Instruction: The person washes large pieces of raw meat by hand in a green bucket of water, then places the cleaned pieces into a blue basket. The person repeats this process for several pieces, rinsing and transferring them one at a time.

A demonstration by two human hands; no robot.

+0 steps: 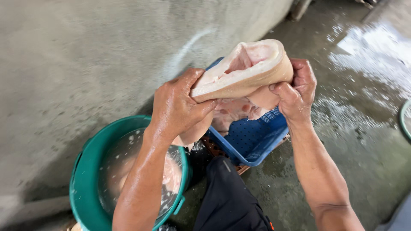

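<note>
Pale folded slab of raw pork (246, 70) (skin outward) held above a blue crate (252, 141).

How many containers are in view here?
3: a green bucket of cloudy water at lower left, a blue perforated crate under the held meat, and a green rim at the right edge, mostly cut off.

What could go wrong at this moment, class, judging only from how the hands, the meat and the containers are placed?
1. Both hands, left hand and right hand, look wet, so the thick slab of raw pork may slip.
2. It is held above the blue crate, near its edge; it might fall onto the wet concrete floor.
3. The green bucket looks full; it could splash.
</note>
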